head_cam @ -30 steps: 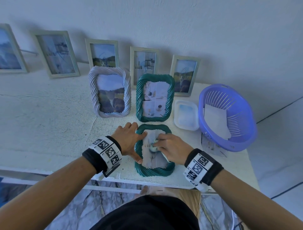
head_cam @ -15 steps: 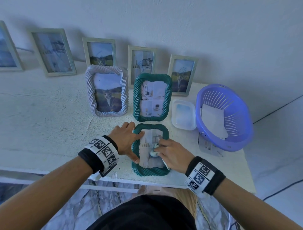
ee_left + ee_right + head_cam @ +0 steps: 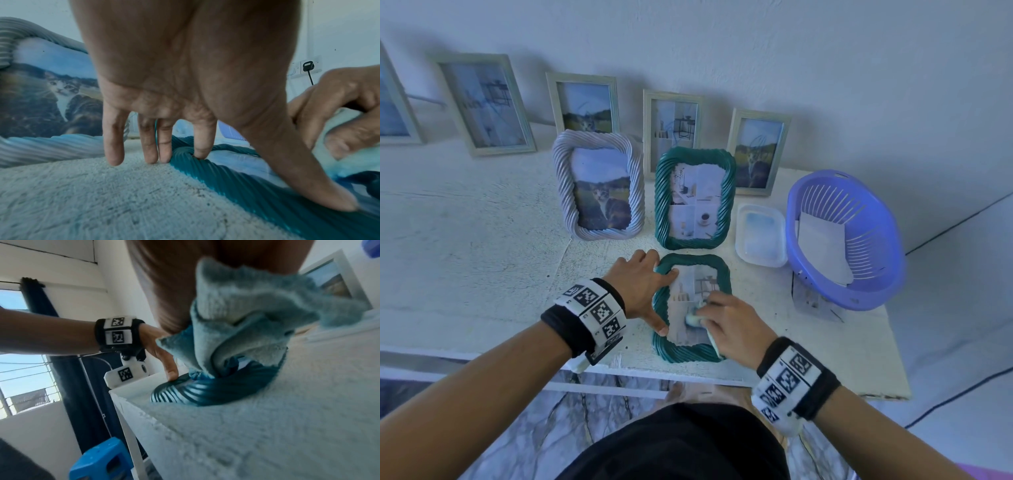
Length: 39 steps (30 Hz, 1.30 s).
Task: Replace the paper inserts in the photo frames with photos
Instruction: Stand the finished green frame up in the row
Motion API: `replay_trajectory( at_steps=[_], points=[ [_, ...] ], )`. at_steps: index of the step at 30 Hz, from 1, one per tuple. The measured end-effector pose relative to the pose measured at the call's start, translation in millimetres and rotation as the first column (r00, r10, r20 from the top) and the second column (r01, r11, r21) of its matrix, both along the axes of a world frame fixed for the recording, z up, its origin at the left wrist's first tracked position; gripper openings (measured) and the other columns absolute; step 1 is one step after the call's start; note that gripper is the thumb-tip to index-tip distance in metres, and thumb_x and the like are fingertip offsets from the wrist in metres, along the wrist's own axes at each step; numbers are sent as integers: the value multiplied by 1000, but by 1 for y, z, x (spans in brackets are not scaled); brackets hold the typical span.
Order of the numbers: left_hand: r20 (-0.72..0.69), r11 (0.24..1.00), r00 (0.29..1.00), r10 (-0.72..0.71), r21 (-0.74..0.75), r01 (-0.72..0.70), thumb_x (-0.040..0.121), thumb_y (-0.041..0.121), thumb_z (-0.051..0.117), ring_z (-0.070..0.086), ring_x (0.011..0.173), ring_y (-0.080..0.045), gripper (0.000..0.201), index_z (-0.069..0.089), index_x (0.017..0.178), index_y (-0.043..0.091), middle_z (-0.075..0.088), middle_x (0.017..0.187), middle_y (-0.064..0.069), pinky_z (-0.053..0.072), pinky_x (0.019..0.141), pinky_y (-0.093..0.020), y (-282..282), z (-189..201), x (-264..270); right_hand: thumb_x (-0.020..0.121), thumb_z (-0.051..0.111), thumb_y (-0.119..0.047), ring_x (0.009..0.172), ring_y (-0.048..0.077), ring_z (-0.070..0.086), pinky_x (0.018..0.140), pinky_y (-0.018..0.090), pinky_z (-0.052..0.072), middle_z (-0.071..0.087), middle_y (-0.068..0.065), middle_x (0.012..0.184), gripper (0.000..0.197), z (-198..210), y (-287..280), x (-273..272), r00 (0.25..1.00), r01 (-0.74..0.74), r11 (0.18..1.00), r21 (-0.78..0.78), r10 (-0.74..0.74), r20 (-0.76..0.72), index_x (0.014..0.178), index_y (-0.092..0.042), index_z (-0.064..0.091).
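Left wrist view: the left hand (image 3: 185, 68) is spread flat, straight fingers (image 3: 202, 142) pressing the far left corner of the flat-lying green frame (image 3: 236, 180), thumb down on its near left rim. In the head view the right hand (image 3: 729, 323) has its fingers curled around a pale blue cloth (image 3: 693, 318), pressed on the frame's glass over the photo (image 3: 693, 301) — the right wrist view shows the cloth (image 3: 242, 316) bunched under the palm. The frame lies at the near edge of the white counter (image 3: 465, 260). At twelve o'clock from it stands a second green frame (image 3: 694, 198); at eleven o'clock, a white twisted frame with a cat photo (image 3: 599, 186). At two o'clock sit a clear plastic tub (image 3: 760, 234) and a purple basket (image 3: 846, 236) — paper sheets (image 3: 822, 253) lie inside the basket.
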<state>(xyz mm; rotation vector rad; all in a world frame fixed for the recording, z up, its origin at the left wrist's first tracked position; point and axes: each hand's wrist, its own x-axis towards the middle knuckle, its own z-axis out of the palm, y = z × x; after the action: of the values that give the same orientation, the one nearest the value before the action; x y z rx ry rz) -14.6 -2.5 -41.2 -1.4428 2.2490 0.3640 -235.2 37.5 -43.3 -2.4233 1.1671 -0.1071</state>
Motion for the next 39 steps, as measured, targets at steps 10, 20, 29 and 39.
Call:
replay_trajectory(
  at_steps=[10,20,29,39],
  points=[
    [5,1000,1000,-10,-2,10,59,85,60,32,125,-30,111,21,149,32,31,137,-10,42,97,-45,1,2,1,69,68,9,71,27,57,69,37,51,60,10,84,17,-10,-35,18,995,72,984,-161,-83,-61,78,-5,70],
    [0,1000,1000,-1,15,1,60,84,61,31,126,-30,112,20,150,32,29,138,-10,41,99,-47,2,2,1,81,66,-8,77,22,57,72,36,52,65,3,82,4,-10,-10,6,956,-267,955,-133,245,-164,81,-9,70],
    [-6,1000,1000,12,7,-11,58,85,61,32,126,-30,113,20,150,33,30,138,-10,42,98,-48,1,0,1,62,79,1,70,17,57,65,28,53,63,2,72,20,-5,-3,19,983,-186,960,-208,179,-49,77,-11,72],
    [-17,1000,1000,0,-1,0,59,85,59,32,126,-31,111,20,150,33,30,138,-11,43,97,-47,1,-1,3,54,81,6,57,18,52,55,24,44,57,2,67,25,-1,-43,4,989,-95,958,-272,59,-138,66,-11,68]
  ],
)
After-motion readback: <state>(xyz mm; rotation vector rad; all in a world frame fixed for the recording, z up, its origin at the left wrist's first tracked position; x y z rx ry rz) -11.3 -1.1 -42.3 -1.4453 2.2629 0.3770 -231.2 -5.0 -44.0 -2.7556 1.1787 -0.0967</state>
